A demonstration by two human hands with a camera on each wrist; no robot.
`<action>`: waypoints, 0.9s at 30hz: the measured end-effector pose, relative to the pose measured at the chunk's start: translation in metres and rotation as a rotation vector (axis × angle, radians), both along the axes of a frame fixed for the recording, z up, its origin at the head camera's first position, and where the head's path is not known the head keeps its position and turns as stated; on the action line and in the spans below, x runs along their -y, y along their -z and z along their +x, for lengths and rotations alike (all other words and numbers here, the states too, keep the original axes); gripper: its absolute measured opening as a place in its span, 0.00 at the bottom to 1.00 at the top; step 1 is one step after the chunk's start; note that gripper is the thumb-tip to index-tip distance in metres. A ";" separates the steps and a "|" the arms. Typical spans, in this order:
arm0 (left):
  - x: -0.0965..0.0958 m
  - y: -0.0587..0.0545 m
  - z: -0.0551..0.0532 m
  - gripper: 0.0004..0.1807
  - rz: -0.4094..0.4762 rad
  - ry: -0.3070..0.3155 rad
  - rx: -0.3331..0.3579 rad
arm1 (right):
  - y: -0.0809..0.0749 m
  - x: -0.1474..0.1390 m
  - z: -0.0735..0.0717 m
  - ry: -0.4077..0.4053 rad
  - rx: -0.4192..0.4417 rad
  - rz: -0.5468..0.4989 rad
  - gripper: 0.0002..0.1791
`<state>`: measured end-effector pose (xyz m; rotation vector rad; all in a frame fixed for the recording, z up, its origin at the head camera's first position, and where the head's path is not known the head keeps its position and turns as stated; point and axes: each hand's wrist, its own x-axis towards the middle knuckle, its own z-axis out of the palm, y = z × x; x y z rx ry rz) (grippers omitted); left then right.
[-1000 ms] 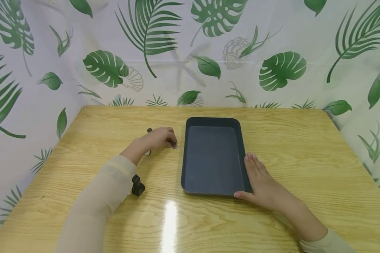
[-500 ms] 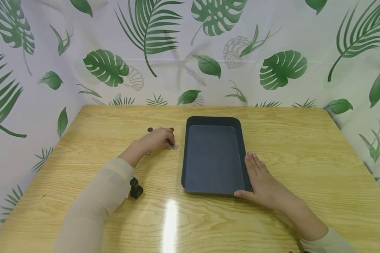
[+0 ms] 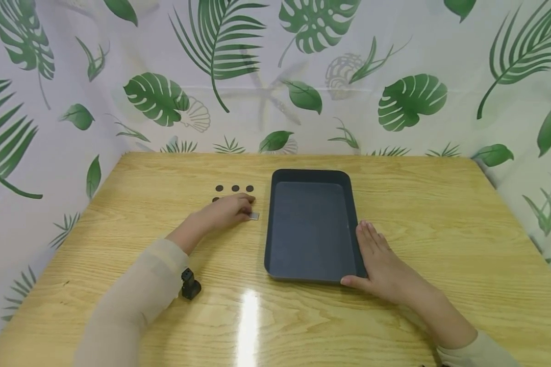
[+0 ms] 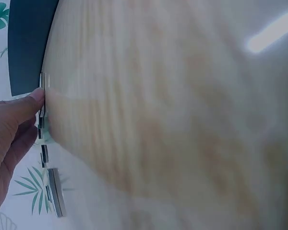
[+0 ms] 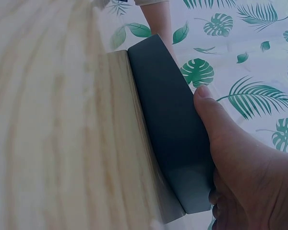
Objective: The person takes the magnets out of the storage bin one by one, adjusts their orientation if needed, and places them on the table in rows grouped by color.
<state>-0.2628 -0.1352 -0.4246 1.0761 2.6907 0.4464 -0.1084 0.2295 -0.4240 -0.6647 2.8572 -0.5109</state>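
Note:
My left hand is at a small flat rectangular piece with a silvery edge, which lies left of the dark tray. In the left wrist view the thumb touches this thin piece, seen edge-on, and the other fingers are bent behind it. Several round black discs lie just beyond the hand, three of them in a row; one is partly covered by it. My right hand rests against the right wall of the dark rectangular tray, fingers straight along the side, thumb at the near corner.
More thin flat pieces show edge-on in the left wrist view. A black camera mount sits by the left sleeve. A leaf-print cloth hangs behind the wooden table.
The rectangular piece, held tilted at first, now lies flat. My left fingers have spread, and the hand has drawn slightly toward me, uncovering more discs. The right hand and tray have stayed put.

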 end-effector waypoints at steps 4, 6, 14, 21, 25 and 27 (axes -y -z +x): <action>0.009 0.002 0.005 0.08 0.018 -0.001 -0.036 | 0.001 0.000 0.000 -0.004 -0.005 -0.001 0.60; 0.014 0.002 0.008 0.07 0.026 0.003 -0.071 | 0.001 0.001 0.000 -0.009 -0.008 -0.008 0.60; 0.027 0.003 0.017 0.08 0.028 0.007 -0.171 | 0.000 0.000 0.001 -0.011 0.006 -0.015 0.60; 0.037 0.004 0.021 0.09 0.023 -0.048 -0.191 | 0.002 0.000 0.000 -0.010 0.009 -0.011 0.60; 0.042 0.004 0.022 0.09 0.050 -0.075 -0.173 | 0.002 0.000 0.000 -0.009 0.013 -0.015 0.59; 0.044 0.005 0.021 0.08 0.071 -0.075 -0.158 | 0.002 0.000 0.000 -0.009 0.013 -0.013 0.59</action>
